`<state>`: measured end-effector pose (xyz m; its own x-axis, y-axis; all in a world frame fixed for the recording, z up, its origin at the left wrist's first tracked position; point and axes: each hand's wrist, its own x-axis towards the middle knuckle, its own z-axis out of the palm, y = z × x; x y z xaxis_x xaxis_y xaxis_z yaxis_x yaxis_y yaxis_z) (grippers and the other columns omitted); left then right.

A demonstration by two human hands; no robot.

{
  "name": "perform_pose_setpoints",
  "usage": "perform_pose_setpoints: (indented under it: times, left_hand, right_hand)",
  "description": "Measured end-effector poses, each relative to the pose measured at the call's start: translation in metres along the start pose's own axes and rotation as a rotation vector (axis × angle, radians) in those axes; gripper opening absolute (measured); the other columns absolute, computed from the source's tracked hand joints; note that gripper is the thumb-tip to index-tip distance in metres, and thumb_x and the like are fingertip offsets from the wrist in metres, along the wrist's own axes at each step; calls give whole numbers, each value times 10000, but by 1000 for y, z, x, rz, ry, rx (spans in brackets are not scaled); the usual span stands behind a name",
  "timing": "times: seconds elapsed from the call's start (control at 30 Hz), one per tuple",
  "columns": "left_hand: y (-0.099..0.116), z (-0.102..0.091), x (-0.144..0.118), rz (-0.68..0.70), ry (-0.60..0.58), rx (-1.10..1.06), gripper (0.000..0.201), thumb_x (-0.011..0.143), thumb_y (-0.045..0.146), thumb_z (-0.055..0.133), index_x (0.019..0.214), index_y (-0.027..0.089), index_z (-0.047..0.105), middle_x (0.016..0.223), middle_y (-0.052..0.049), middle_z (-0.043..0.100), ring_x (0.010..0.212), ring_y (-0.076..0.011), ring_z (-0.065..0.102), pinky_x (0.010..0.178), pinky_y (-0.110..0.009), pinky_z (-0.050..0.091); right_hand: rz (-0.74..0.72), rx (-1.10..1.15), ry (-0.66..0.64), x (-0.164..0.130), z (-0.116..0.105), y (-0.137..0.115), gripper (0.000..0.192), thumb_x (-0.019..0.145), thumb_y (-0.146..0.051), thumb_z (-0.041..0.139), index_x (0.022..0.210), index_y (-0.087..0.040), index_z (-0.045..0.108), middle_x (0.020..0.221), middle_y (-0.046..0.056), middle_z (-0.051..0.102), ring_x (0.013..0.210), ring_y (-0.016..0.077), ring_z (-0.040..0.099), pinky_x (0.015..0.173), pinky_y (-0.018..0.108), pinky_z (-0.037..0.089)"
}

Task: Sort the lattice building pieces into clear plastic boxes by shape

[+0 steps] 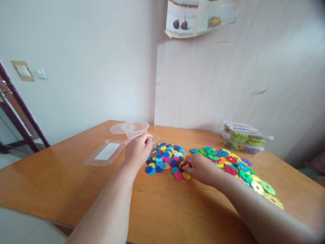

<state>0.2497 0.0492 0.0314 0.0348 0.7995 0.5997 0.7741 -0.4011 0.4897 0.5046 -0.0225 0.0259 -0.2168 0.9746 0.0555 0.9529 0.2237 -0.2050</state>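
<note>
Small toothed plastic discs (167,160) in blue, yellow, pink, brown and white lie in a loose pile between my hands. My right hand (199,167) is at the pile's right edge, thumb and fingers pinched on a brown plastic disc (181,165). A pink disc (178,176) lies just below its fingertips. To the left, my left hand (138,150) is raised with curled fingers in front of a clear container (155,137). Whatever those fingers hold, if anything, is hidden. Larger flower-shaped discs (230,170) spread under and beyond my right forearm.
A clear lid with a white label (108,151) lies at the left. Behind it are a clear round tub (135,126) and another flat lid (116,128). Stacked clear boxes (250,139) with coloured contents stand at the back right of the wooden table (63,173), near the wall.
</note>
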Motion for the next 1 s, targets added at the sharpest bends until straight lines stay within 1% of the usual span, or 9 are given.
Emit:
perform_pose_setpoints:
  times: [0.13,0.2,0.33,0.43,0.53,0.6,0.7,0.83,1.0]
  left_hand:
    - [-1,1,0,-2,-1,8,241,880,328,520,1009,281,718,966,-2,761,862,-187,686,681,-261,445]
    - [-1,1,0,-3,0,18,243,878,332,522,1009,279,720,960,-3,761,845,-186,685,677,-261,443]
    - [-3,0,0,-15,14,31,259,882,357,519,1023,283,724,935,-4,760,801,-185,678,666,-262,439]
    - [-3,0,0,-20,38,27,265,884,362,516,1031,289,724,932,0,759,795,-183,674,659,-260,434]
    - [-3,-1,1,-22,63,14,276,885,363,512,1048,285,721,923,-2,757,792,-182,672,659,-258,433]
    - [-3,-2,1,-28,80,8,280,881,360,516,1054,277,720,912,-5,756,793,-182,671,660,-257,434]
    - [-2,-4,1,-37,94,2,282,874,355,520,1054,275,721,906,-5,755,803,-183,672,661,-256,436]
    - [-2,-4,1,-44,103,-4,284,875,348,512,1053,278,722,909,-4,755,819,-184,672,673,-255,442]
    - [-3,-3,1,-51,106,-14,289,878,351,507,1060,271,717,940,-12,756,844,-189,674,688,-258,450]
  right_hand:
    - [-61,79,49,2,6,-4,184,836,-286,555,916,-235,713,848,31,702,731,161,608,611,250,350]
    - [-90,123,56,3,7,-5,185,837,-272,548,923,-230,705,845,27,695,719,153,600,607,246,353]
    - [-87,151,63,1,1,0,143,826,-213,517,821,-216,660,781,5,671,683,136,573,583,238,338]
    - [-70,158,11,-4,-4,8,72,799,-252,574,824,-213,629,749,-10,653,654,132,556,557,235,324]
    - [-88,172,-96,-8,-6,13,161,753,-336,660,854,-217,620,763,-17,654,660,135,552,553,233,325]
    - [-94,168,-138,-9,-6,15,181,738,-350,676,840,-217,608,765,-22,650,660,132,543,550,231,322]
    - [-91,161,-154,-9,-4,13,157,734,-329,666,810,-213,594,753,-26,639,649,126,530,540,230,312]
    - [-93,140,-133,-9,-3,9,89,742,-285,634,780,-212,601,730,-25,632,645,124,526,533,230,298]
    - [-72,121,-137,-10,-4,10,61,731,-243,625,778,-205,616,717,-19,637,639,125,533,536,230,298]
